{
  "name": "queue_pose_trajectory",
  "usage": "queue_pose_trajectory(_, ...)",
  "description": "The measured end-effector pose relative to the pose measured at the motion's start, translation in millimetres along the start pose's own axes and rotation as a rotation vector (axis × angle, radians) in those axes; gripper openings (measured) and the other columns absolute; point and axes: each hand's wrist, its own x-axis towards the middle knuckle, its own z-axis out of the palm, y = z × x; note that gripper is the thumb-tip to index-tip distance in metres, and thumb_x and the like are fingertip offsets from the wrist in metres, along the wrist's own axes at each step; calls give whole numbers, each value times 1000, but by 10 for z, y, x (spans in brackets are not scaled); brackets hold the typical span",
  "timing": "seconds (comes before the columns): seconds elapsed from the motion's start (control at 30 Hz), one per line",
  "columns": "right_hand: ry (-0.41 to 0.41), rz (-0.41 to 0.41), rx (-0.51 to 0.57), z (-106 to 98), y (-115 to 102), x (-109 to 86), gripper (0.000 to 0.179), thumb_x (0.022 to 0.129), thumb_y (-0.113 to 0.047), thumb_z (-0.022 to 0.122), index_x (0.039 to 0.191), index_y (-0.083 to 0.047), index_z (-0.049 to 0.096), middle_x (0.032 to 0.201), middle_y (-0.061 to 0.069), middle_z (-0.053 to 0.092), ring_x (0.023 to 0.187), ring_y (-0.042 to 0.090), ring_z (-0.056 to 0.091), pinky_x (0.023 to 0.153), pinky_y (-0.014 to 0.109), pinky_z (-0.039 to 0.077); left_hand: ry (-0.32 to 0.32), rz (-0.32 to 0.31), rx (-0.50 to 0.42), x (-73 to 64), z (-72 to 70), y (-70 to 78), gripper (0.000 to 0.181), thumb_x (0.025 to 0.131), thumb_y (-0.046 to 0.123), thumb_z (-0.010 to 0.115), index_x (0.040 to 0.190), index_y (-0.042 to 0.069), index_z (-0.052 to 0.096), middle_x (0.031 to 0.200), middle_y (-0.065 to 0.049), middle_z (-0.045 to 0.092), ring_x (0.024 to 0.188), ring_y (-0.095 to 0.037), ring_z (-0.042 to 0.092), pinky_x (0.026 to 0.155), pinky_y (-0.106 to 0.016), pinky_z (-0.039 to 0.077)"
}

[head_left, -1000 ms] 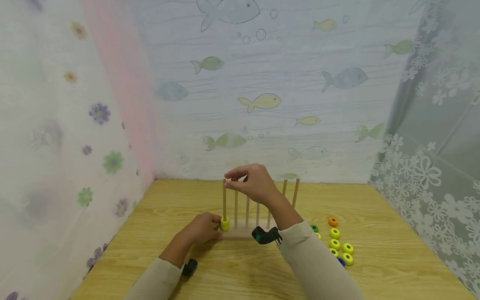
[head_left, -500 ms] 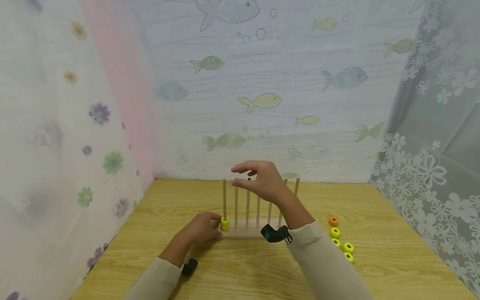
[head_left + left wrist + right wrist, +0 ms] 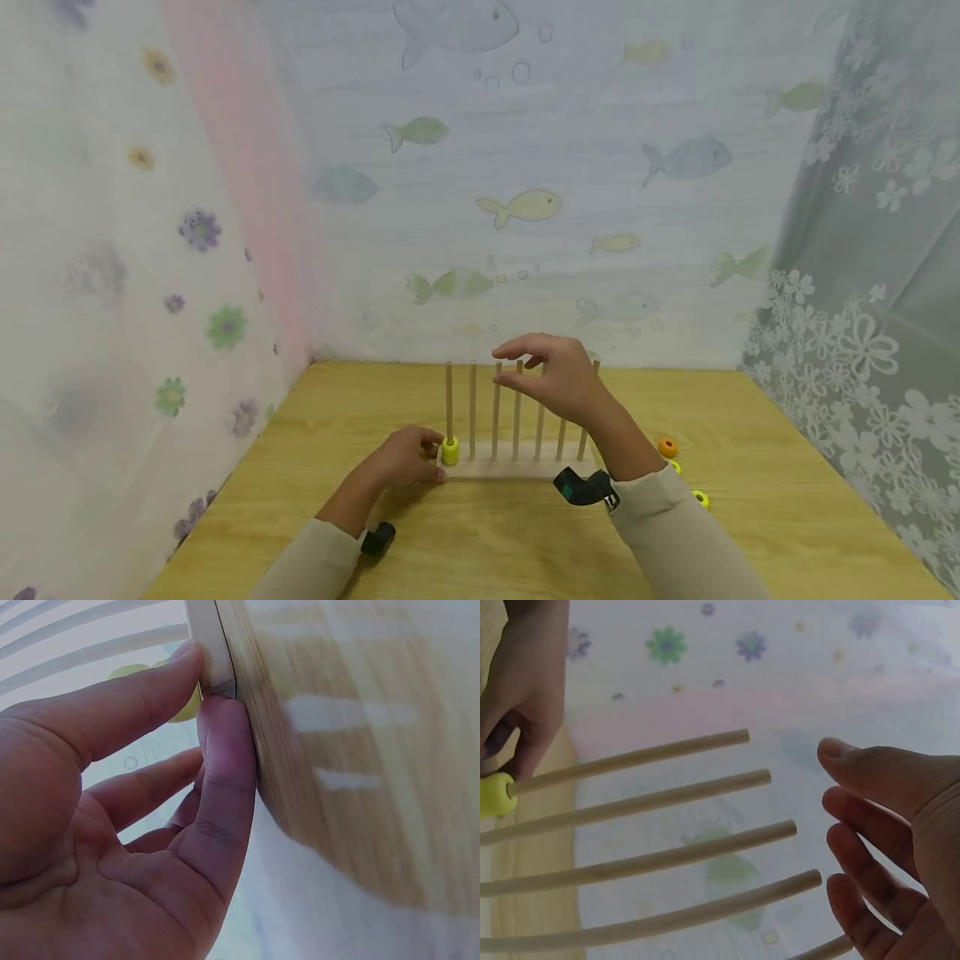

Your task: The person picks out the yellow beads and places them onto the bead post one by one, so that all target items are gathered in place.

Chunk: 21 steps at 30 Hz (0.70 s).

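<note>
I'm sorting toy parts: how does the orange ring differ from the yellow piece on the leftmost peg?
The orange ring lies loose on the table; the yellow piece is threaded low on the leftmost peg. The orange ring looks squat, the yellow piece taller. Both are rounded and holed.

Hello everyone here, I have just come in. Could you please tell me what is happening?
A person is working with a wooden peg rack. The left grip pinches the left end of its base. The right grip holds nothing, its fingers apart near the peg tops. Yellow rings sit low on the leftmost peg; the other pegs show none. On the table, to the right, lie an orange ring and loose yellow rings partly hidden by the right sleeve.
</note>
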Motion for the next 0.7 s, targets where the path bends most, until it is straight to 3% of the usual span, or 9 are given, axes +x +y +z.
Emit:
queue_pose_trajectory(0.17, 23, -21, 30, -85, 35, -122, 24, 90, -24, 84, 114, -22, 80, 116, -7, 75, 103, 20, 70, 83, 43, 60, -32, 7, -48, -44, -12, 19, 66, 85, 15, 87, 143, 1, 59, 115, -6, 66, 107, -22, 64, 83, -40, 56)
queue_pose_trajectory(0.33, 58, -80, 6, -204, 75, -213, 23, 90, -22, 84, 112, -24, 79, 113, -7, 76, 98, 19, 71, 78, 38, 60, -55, 16, -89, -77, -55, 69, 67, 88, 14, 84, 147, 1, 54, 106, -6, 65, 90, -20, 61, 71, -35, 53)
queue_pose_trajectory(0.7, 75, -85, -62, -514, 207, -481, 23, 88, -15, 85, 110, -22, 80, 109, -5, 76, 89, 8, 70, 73, 30, 60, -72, -4, -117, -115, -142, 200, 68, 88, 15, 85, 146, 3, 54, 96, -8, 65, 75, -20, 61, 63, -35, 53)
